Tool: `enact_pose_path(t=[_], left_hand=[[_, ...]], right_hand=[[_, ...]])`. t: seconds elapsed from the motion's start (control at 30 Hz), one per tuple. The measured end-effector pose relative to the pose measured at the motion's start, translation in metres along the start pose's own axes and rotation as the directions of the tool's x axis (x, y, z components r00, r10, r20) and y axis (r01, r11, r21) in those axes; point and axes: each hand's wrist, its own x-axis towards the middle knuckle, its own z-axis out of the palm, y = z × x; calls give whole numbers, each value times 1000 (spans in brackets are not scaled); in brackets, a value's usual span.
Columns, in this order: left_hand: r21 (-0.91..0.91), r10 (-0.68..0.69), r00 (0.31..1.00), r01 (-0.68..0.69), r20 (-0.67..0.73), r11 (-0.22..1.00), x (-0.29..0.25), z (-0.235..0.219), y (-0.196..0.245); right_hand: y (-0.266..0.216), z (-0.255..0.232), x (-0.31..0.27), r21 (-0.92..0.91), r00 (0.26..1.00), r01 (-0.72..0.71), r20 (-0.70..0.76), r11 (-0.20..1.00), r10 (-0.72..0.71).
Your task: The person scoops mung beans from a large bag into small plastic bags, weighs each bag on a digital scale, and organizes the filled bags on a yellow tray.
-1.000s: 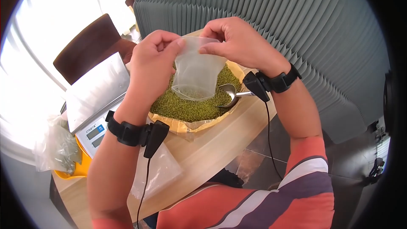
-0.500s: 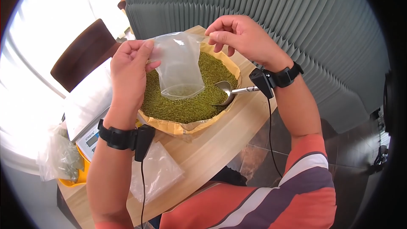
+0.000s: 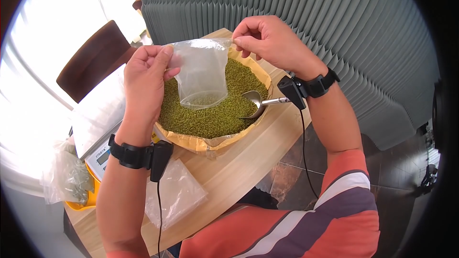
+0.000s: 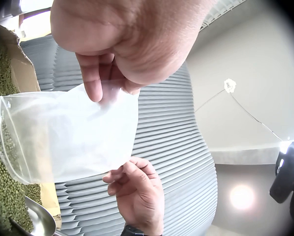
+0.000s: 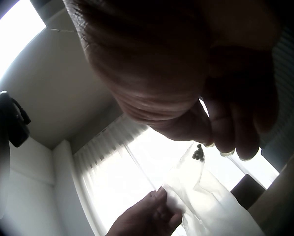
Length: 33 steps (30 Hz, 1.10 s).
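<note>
A clear plastic bag (image 3: 203, 74) hangs stretched between both hands, its lower end over a heap of green mung beans (image 3: 205, 124). My left hand (image 3: 146, 71) pinches the bag's upper left corner between thumb and fingers. At the opposite top corner, the thumb and fingertips of my right hand (image 3: 275, 45) pinch the plastic. Several dark round beans (image 5: 198, 153) show near those fingertips in the right wrist view. A metal scoop (image 3: 258, 107) lies in the heap, handle to the right. The left wrist view shows the bag (image 4: 88, 140) side-on, with the right hand (image 4: 142, 196) at its edge.
The beans sit in a paper-rimmed sack (image 3: 263, 74) on a wooden table (image 3: 229, 162). A flat clear plastic bag (image 3: 177, 196) lies at the near edge. Left stand a scale (image 3: 100, 155) and a yellow container (image 3: 93, 198). Behind are a brown chair (image 3: 95, 59) and grey pleated screen (image 3: 287, 0).
The hands have spread apart from close together over the bag, and the bag has shifted left. Over the last half second its top edge has been drawn straighter toward the right hand.
</note>
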Motion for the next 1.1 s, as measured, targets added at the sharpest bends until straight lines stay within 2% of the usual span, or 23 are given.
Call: enact_pose_path(t=[0.33,0.4,0.53,0.6,0.63,0.73,0.8,0.93,1.03,1.1], left_hand=[[97,1,1000,-2,8,995,0,-5,-4],[93,-6,1000,6,1,996,-2,-4,-2],[45,-3,1000,3,0,999,-3,-3,-4],[43,1,1000,-1,-1,999,-4,0,-1],[41,6,1000,-6,0,999,-5,1,0],[47,13,1000,-14,8,999,-6,2,1],[40,22,1000,-22,0,999,-6,4,2],[25,42,999,-42,5,999,-11,8,7],[36,49,999,-49,11,998,-13,7,8],[61,59,998,-59,12,996,-14,6,12]], right_hand=[[-1,1,2,-54,996,70,-56,996,-73],[-1,4,1,-9,993,82,-82,997,-82],[1,5,2,62,996,84,-36,995,-82],[4,12,3,-17,972,202,-117,979,-203],[5,14,3,-15,973,200,-116,980,-201],[5,17,6,25,963,235,-140,972,-229],[2,12,6,183,972,206,-149,961,-180],[-7,12,6,228,954,280,-177,933,-243],[-16,23,1,173,934,331,-202,928,-296],[-26,15,-5,-215,965,260,34,941,-259]])
